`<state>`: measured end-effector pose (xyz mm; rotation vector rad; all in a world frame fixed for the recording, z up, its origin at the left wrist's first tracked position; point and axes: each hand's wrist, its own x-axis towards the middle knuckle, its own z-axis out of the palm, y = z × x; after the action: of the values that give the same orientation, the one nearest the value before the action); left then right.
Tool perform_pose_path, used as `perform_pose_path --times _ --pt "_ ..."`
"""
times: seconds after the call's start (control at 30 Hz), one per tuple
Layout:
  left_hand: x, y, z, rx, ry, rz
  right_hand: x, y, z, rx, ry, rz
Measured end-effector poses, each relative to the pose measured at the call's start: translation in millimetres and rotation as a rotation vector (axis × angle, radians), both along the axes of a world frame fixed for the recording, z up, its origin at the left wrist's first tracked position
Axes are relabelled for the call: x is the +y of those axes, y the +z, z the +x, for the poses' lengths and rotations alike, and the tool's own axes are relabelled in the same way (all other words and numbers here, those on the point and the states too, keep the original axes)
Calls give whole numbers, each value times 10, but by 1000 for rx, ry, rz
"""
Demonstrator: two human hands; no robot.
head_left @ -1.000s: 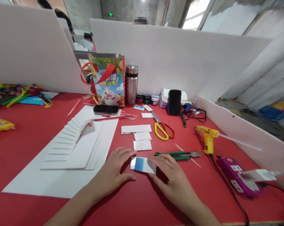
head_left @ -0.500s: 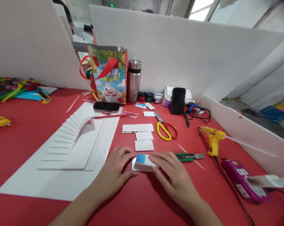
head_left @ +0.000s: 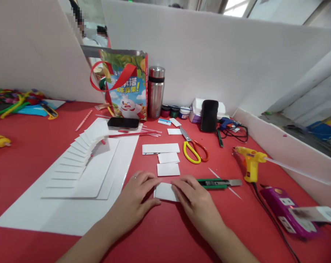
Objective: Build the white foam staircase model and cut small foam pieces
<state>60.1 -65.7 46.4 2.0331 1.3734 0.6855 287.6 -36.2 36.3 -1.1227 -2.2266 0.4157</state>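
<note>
A small white foam-board piece (head_left: 164, 191) lies flat on the red table (head_left: 31, 146), white face up. My left hand (head_left: 135, 199) rests at its left edge with fingers curled against it. My right hand (head_left: 194, 199) presses down on its right side. Just beyond lie three more white rectangles, the nearest (head_left: 168, 169) a little past my fingertips. A green utility knife (head_left: 219, 183) lies right of my right hand, blade pointing right.
A white stepped foam model (head_left: 80, 164) sits on a large white sheet at left. Yellow-and-red scissors (head_left: 194, 150), a yellow glue gun (head_left: 250, 162), a purple power strip (head_left: 284, 215), a steel flask (head_left: 156, 92), a gift bag (head_left: 124, 87) and white partition boards ring the table.
The small piece showed a blue face a second ago, stood tilted half a second ago, and now lies white side up. Both hands stayed on it.
</note>
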Motion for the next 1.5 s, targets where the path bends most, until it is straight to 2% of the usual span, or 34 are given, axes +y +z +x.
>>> perform_pose_path --times 0.1,0.3,0.47,0.57,0.7,0.77,0.87,0.93,1.07,1.17,1.5 --pt "4 9 10 -7 13 2 -41 4 33 -46 3 35" --pt "11 22 -3 -36 21 -18 -40 113 3 -206 170 -20" --pt "-35 1 -1 -117 72 -69 -60 69 -8 -275 192 -11" --pt "-16 34 17 -363 125 -208 -88 48 81 -203 188 56" --pt "199 257 19 -890 208 -631 19 235 191 -75 108 205" --pt "350 406 21 -1049 121 -771 140 402 192 -80 103 280" --pt "526 525 52 -1227 -13 -827 327 583 136 -123 129 358" --pt "583 490 90 -1315 -12 -812 416 582 96 -123 135 405" --pt "572 276 152 -1409 25 -845 478 375 70 -83 141 411" --pt "531 179 164 -1438 11 -882 469 262 84 -71 149 398" --pt "514 132 163 -1465 57 -917 472 247 128 -82 178 323"
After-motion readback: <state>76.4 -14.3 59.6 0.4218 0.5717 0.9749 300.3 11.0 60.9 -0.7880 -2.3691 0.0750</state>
